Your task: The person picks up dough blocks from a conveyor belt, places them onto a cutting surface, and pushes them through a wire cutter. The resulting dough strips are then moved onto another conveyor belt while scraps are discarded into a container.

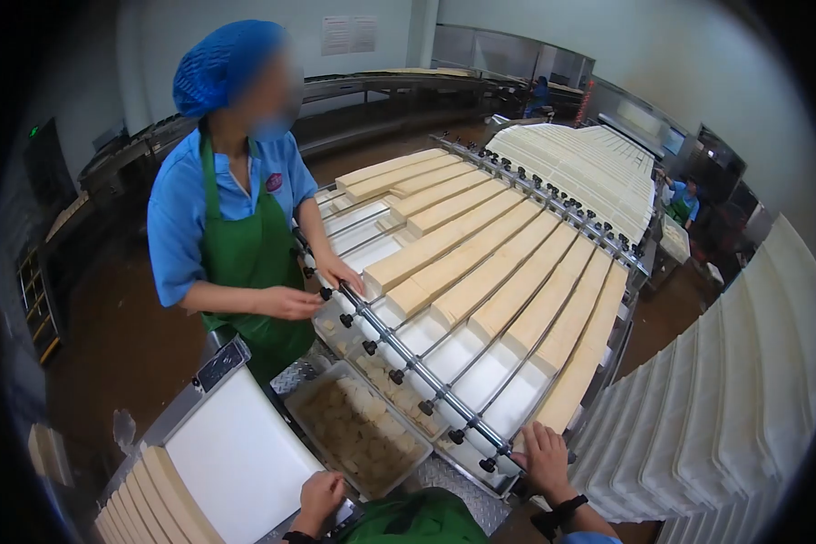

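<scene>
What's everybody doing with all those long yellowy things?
The camera wearer's right hand is at the near end of a long strip, seemingly touching it. The left hand, loosely curled, is beside a tray of scraps. More strips lie side by side on a white belt. A co-worker stands close by, one hand at the metal bar.

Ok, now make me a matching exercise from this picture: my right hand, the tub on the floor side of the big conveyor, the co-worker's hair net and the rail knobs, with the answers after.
Column one:
1. Your right hand
2. Tub
3. Co-worker's hair net
4. Rail knobs

Column two:
A. Blue
B. Holding loose pale pieces
C. Black
D. At the near end of a pale strip

Pairs: 1-D, 2-B, 3-A, 4-C.
</scene>
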The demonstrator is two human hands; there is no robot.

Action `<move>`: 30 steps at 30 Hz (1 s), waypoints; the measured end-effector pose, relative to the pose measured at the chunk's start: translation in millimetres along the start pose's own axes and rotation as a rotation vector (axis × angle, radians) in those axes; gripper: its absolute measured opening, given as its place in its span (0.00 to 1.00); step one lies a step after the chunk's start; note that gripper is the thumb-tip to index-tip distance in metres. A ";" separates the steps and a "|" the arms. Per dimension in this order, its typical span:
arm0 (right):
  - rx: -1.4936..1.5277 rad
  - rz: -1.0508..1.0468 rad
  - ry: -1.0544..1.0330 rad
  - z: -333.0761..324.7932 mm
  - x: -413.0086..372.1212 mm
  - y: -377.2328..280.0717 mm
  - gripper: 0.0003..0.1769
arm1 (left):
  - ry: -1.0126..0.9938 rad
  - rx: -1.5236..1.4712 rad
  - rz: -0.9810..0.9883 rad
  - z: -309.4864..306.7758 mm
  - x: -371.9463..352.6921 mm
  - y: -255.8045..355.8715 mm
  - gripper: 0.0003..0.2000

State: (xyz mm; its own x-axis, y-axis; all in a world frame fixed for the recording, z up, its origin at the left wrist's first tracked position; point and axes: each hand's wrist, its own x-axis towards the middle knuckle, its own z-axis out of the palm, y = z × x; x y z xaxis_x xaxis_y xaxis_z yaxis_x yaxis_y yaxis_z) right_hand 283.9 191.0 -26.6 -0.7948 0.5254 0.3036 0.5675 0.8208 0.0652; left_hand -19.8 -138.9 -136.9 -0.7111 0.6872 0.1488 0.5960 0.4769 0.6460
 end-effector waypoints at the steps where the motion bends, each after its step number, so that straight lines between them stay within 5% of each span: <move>1: -0.002 0.007 -0.003 5.1 -1.5 2.5 0.35 | -0.004 -0.056 0.077 -0.4 1.5 -0.9 0.03; 6: -0.079 0.132 0.074 3.5 1.6 3.3 0.35 | -0.059 -0.161 0.110 -7.9 1.8 -1.1 0.04; 10: -0.051 0.029 -0.028 4.8 -3.6 -3.7 0.30 | -0.077 -0.115 0.149 -6.6 -1.3 -2.9 0.04; 18: 0.291 0.062 0.091 25.1 65.3 -62.4 0.29 | -0.105 -0.059 0.097 -3.6 0.4 -8.1 0.09; 24: 0.455 -0.084 0.018 92.1 134.9 -109.7 0.28 | -0.159 -0.009 0.149 -1.3 -0.7 -14.1 0.12; 26: 0.294 -0.071 -0.127 90.6 142.4 -121.6 0.31 | -0.185 -0.036 0.093 -2.3 -0.6 -8.5 0.12; 30: 0.262 -0.109 -0.144 103.3 146.3 -120.9 0.23 | -0.205 0.042 0.091 0.0 1.2 -8.7 0.14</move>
State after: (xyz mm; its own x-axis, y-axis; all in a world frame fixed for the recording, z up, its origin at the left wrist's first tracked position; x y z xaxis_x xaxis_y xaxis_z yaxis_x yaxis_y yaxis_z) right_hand 76.9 191.8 -88.3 -0.8809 0.4418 0.1697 0.4170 0.8942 -0.1629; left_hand -25.8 -142.2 -142.3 -0.5653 0.8235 0.0473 0.6726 0.4270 0.6044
